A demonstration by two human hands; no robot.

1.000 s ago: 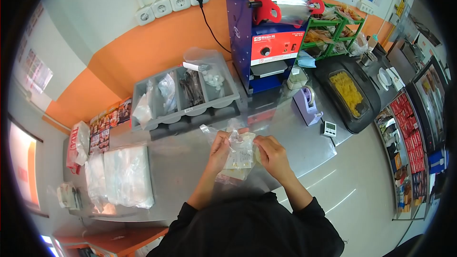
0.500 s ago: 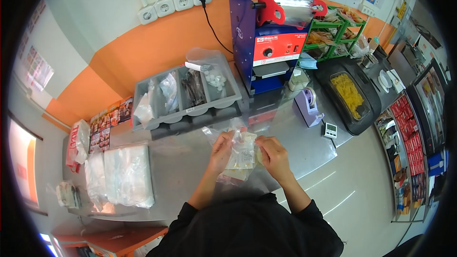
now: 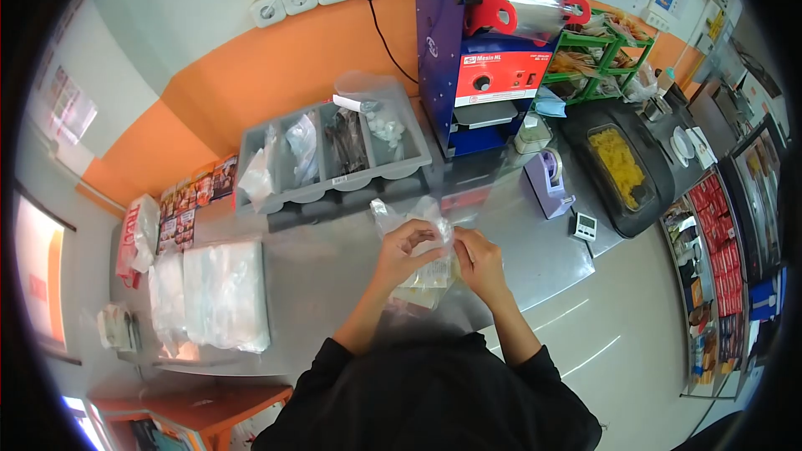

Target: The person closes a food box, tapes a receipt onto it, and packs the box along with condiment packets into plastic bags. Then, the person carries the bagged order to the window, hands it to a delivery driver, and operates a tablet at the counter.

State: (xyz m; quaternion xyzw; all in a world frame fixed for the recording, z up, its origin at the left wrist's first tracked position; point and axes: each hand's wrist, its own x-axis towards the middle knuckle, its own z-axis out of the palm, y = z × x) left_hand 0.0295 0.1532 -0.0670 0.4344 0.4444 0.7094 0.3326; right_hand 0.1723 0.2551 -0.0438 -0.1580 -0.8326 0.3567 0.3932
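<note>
Head cam's got a shiny silver metal table (image 3: 322,292), a grey plastic compartment tray (image 3: 386,169) toward the back, and in front of that a crinkly clear plastic bag (image 3: 433,274), with the bare left hand (image 3: 405,254) and bare right hand (image 3: 480,264) both pinching it.

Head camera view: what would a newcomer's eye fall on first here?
Probably the tall blue machine with its red panel, standing against the wall and topped by a shiny silver roll. Next might come the bright yellow food to its right, then the left hand and right hand at a clear plastic bag, near the middle of the picture.
</note>
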